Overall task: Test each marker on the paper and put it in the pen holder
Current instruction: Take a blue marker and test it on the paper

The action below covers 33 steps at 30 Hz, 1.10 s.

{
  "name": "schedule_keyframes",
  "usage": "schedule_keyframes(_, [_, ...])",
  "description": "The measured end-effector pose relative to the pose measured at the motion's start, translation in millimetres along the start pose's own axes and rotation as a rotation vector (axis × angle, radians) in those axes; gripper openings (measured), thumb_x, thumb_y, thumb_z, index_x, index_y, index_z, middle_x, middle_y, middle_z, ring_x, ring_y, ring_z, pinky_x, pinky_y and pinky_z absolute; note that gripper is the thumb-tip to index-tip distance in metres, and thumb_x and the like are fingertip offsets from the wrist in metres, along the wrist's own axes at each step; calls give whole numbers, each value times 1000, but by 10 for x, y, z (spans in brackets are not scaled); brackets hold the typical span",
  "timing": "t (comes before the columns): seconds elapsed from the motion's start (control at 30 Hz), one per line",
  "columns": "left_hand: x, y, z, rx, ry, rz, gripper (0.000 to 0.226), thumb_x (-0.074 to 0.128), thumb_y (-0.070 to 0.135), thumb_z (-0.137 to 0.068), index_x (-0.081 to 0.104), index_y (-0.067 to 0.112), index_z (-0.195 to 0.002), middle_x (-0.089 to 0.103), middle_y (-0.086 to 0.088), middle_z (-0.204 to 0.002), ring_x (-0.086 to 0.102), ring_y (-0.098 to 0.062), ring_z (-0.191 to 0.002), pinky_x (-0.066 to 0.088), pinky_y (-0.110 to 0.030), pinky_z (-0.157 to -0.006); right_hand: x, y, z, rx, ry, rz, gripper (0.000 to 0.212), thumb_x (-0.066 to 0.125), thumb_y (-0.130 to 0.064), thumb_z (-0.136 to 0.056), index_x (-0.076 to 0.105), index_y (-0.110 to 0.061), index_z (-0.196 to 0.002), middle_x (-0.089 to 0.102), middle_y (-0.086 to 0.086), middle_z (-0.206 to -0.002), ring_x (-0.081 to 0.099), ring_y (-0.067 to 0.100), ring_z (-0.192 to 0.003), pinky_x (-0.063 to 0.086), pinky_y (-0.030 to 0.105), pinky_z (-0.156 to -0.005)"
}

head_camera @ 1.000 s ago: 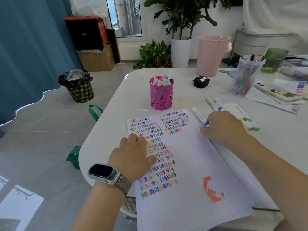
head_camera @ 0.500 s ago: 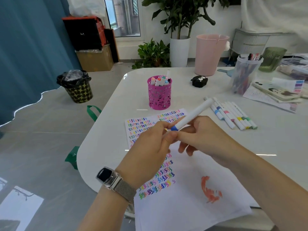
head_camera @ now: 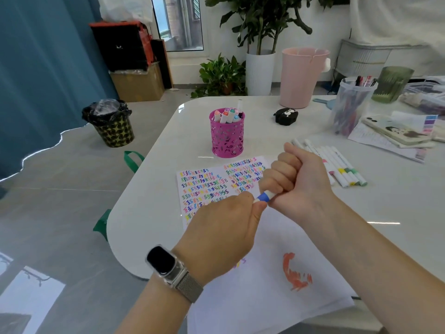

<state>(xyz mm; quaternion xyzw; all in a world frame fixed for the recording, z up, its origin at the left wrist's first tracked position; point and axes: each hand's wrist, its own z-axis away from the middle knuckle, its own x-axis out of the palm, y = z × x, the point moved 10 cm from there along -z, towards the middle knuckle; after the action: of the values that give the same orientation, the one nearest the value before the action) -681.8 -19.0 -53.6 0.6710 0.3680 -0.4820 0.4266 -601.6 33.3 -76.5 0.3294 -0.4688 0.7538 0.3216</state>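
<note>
Head view: the right hand (head_camera: 298, 179) fists around a blue marker (head_camera: 263, 196) while the left hand (head_camera: 224, 227) pinches its cap end, above the paper (head_camera: 252, 285). Beyond them, the pen holder (head_camera: 227, 138) already holds several; untested markers (head_camera: 337, 167) lie right of the hands.

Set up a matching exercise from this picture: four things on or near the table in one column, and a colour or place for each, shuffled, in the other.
Things:
1. pen holder
2. marker in hands
3. scribble on paper
4. row of markers

Descriptions:
A. orange-red, near the table's front edge
B. blue band, gripped by the right hand and pinched by the left hand
C. pink, standing beyond the paper
D. lying on the table behind the right hand

Pairs: 1-C, 2-B, 3-A, 4-D
</note>
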Motion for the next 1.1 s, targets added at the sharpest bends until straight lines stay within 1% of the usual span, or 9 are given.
schedule_keyframes(0.1, [-99, 107, -49, -5, 47, 132, 42, 3, 59, -89, 22, 27, -69, 38, 4, -61, 44, -20, -60, 37, -35, -59, 110, -151, 4, -39, -36, 26, 57, 41, -30, -96, 21, -21, -44, 13, -6, -36, 13, 11, -29, 9, 18, -39])
schedule_keyframes(0.2, [-105, 133, -89, -44, 42, 353, 35, 20, 43, -96, 32, 22, -71, 41, 2, -63, 40, -23, -60, 40, -41, -64, 168, -261, 20, -50, -70, 9, 59, 40, -34, -99, 22, -21, -43, 15, -6, -35, 14, 10, -28, 10, 18, -37])
schedule_keyframes(0.4, [-98, 184, -102, -21, 34, 586, 36, 27, 34, -99, 37, 15, -70, 42, 0, -62, 36, -20, -57, 38, -44, -60, 71, -318, -95, -76, -18, 7, 57, 38, -27, -98, 22, -20, -44, 14, -6, -34, 13, 10, -26, 10, 16, -34])
schedule_keyframes(0.53, [-40, -157, 226, -120, -67, 992, 42, 31, 32, -99, 26, 20, -59, 25, 8, -55, 25, -16, -55, 27, -27, -50, -345, -1334, -76, -484, 98, -387, 32, 41, 0, -61, 20, -19, -45, 17, -6, -33, 16, 11, -27, 17, 11, -33])
schedule_keyframes(0.63, [-27, -586, 341, -300, 5, 934, 43, 31, 34, -99, 30, 16, -60, 30, 3, -57, 31, -19, -55, 33, -25, -49, -344, -1343, -83, -455, -100, -432, 29, 47, -5, -73, 31, -16, -51, 24, -5, -40, 23, 10, -31, 29, 18, -36])
schedule_keyframes(0.77, [-25, -487, 112, -213, 15, 547, 47, 28, 50, -93, 33, 10, -69, 39, -4, -67, 40, -27, -65, 40, -39, -62, -166, -856, -213, -299, -120, -78, 41, 33, -32, -97, 56, -5, -76, 52, 8, -60, 49, 21, -49, 46, 29, -64])
schedule_keyframes(0.87, [13, -311, 74, -153, 41, 290, 30, 38, 49, -92, 37, 21, -82, 47, 4, -88, 46, -15, -77, 40, -31, -70, -132, -697, -341, -253, -60, 333, 68, 23, -51, -98, 70, -6, -79, 55, 7, -58, 47, 19, -49, 45, 23, -53])
schedule_keyframes(0.97, [168, -284, 67, -131, -1, 45, 39, 47, 51, -88, 38, 16, -104, 43, 1, -115, 47, -20, -106, 41, -32, -90, -247, -509, -442, -182, -1, 595, 85, 11, -70, -91, 75, -13, -90, 71, 4, -69, 64, 14, -58, 50, 21, -52])
schedule_keyframes(1.1, [181, -462, 94, -113, -6, 44, 43, 54, 52, -83, 38, 16, -101, 21, 0, -148, 29, -18, -135, 33, -32, -103, -375, -383, -555, -103, 42, 607, 90, 9, -66, -93, 74, -7, -74, 58, 6, -56, 47, 17, -49, 38, 18, -44])
